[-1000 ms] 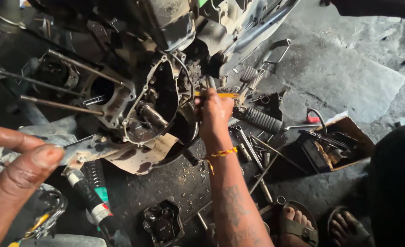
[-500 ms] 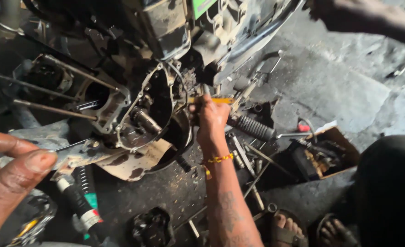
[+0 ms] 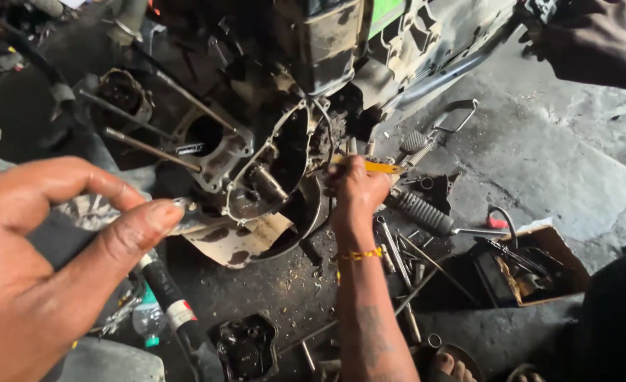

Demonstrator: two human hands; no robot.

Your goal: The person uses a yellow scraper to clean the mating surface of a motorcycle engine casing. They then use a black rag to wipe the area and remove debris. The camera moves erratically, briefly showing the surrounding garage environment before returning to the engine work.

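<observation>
A: Left hand (image 3: 37,262)?
B: Mine, thumb and forefinger pinched together, just beside the open engine case (image 3: 270,177).
A: Right hand (image 3: 359,191)?
B: Clamped on yellow-handled screwdriver (image 3: 369,166); long axis roughly level, handle end pointing right, at the case's edge.

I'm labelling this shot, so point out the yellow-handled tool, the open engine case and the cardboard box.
yellow-handled tool (image 3: 378,167), head view, on the yellow handle.
engine case (image 3: 282,164), head view, on its metal rim.
cardboard box (image 3: 564,258), head view, on its right wall.
</observation>
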